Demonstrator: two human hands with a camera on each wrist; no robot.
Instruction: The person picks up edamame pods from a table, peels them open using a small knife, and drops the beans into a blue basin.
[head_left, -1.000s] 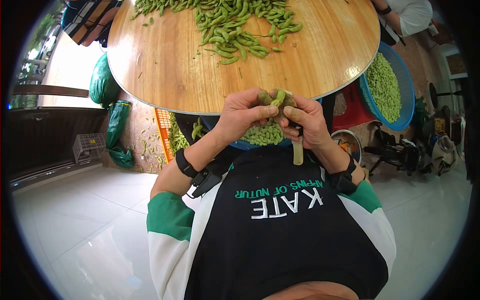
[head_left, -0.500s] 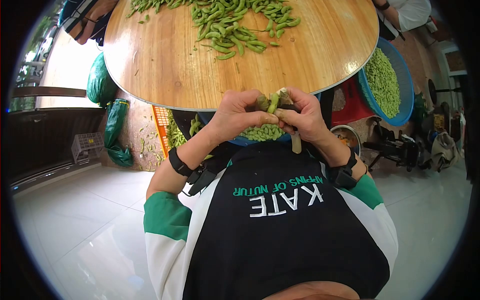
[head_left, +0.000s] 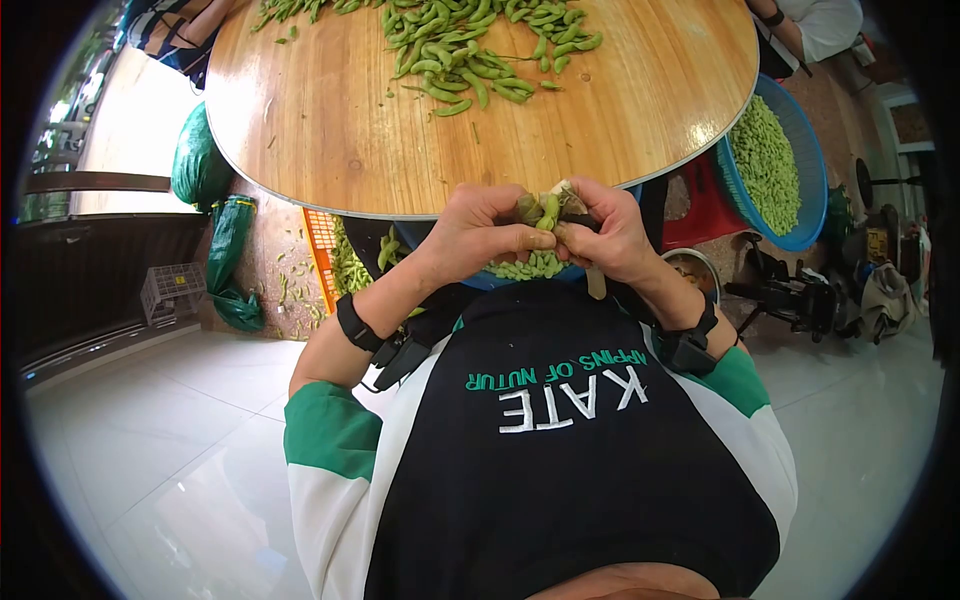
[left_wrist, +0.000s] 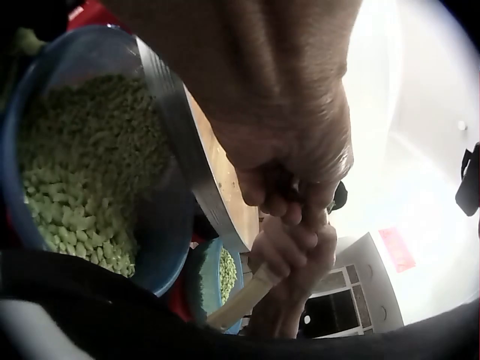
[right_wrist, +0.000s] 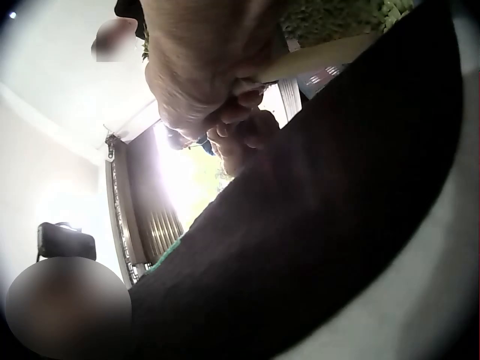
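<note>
Both hands meet just off the table's near edge, over a blue tub of shelled beans (head_left: 525,266). Between their fingertips is a green pod (head_left: 549,212), pinched by the thumb and fingers of the left hand (head_left: 478,232). The right hand (head_left: 612,236) touches the pod's other side, its fingers curled round a pale flat handle (head_left: 596,283) that sticks out below. Brownish coverings show on some fingertips. In the left wrist view the handle (left_wrist: 244,301) slants out of the right hand (left_wrist: 289,259); in the right wrist view the handle (right_wrist: 319,58) also shows.
Whole pods (head_left: 450,50) lie heaped on the round wooden table (head_left: 330,150). Blue basket of beans (head_left: 815,190) stands at right by a red stool (head_left: 708,215). An orange crate (head_left: 321,250) and green bags (head_left: 200,160) are at left. Other people's arms show at the far corners.
The hands have shifted slightly left since a second ago, and the pod between them has turned more upright. Less of the pale handle shows below the right hand.
</note>
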